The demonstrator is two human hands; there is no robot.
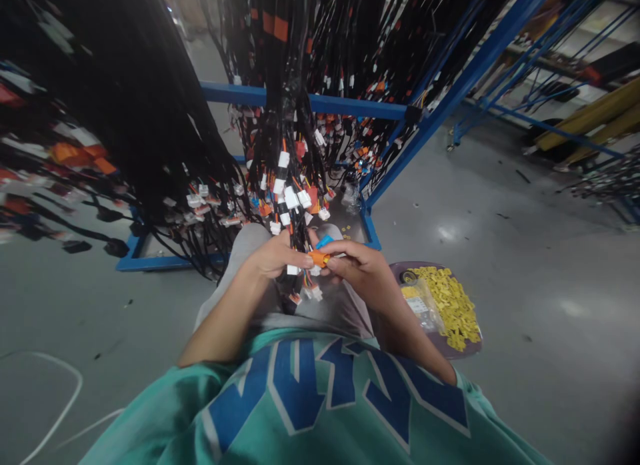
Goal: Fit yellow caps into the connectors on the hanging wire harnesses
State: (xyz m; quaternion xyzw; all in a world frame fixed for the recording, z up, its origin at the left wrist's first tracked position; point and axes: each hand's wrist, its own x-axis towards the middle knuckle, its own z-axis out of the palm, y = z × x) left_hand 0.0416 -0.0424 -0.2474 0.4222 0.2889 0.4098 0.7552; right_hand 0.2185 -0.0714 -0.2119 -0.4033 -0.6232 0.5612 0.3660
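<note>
An orange connector is pinched by my left hand, its thumb pressed along the near end. At the connector's right end, my right hand has its fingertips closed on a small yellow clip, which touches the orange housing. Right behind them shows a blue connector. Both hands are over my lap, among the lower ends of a hanging black wire harness. White connectors and a red connector dangle from that bundle. My fingers hide part of the clip.
A blue metal rack carries dense hanging harnesses in front of me and to the left. On the floor at my right is a purple tray with many yellow clips and a plastic bag. A white cable lies at lower left.
</note>
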